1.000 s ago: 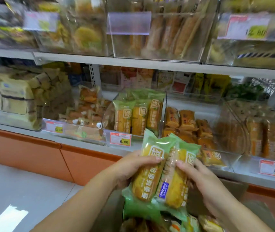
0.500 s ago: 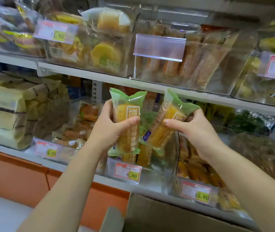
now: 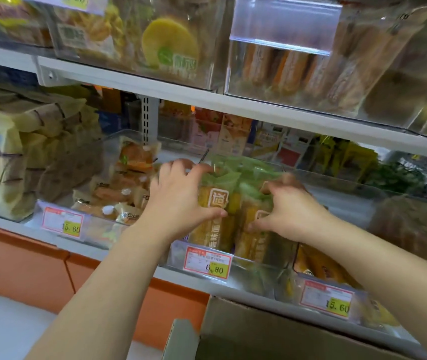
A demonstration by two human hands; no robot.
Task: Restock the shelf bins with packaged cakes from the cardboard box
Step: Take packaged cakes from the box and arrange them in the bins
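Note:
Both hands reach into the clear shelf bin (image 3: 256, 266) tagged 6.80 on the middle shelf. My left hand (image 3: 178, 201) grips a green-topped yellow cake pack (image 3: 213, 219) standing upright at the bin's front. My right hand (image 3: 290, 211) holds a second green-and-yellow cake pack (image 3: 252, 235) just to the right of the first, touching it. More green packs (image 3: 243, 170) stand behind them in the same bin. The cardboard box (image 3: 272, 333) shows only its flaps and rim at the bottom edge; its contents are hidden.
An upper shelf (image 3: 207, 100) hangs low above the bin. A bin of orange-labelled cakes (image 3: 119, 193) tagged 15.60 sits to the left, another bin (image 3: 321, 268) to the right. Stacked pale bread bags (image 3: 4, 157) fill the far left. Orange base panel (image 3: 25, 266) lies below.
Both hands carried the two packs from above the box up to the shelf and then down into the 6.80 bin, where the packs now stand. The camera moved closer.

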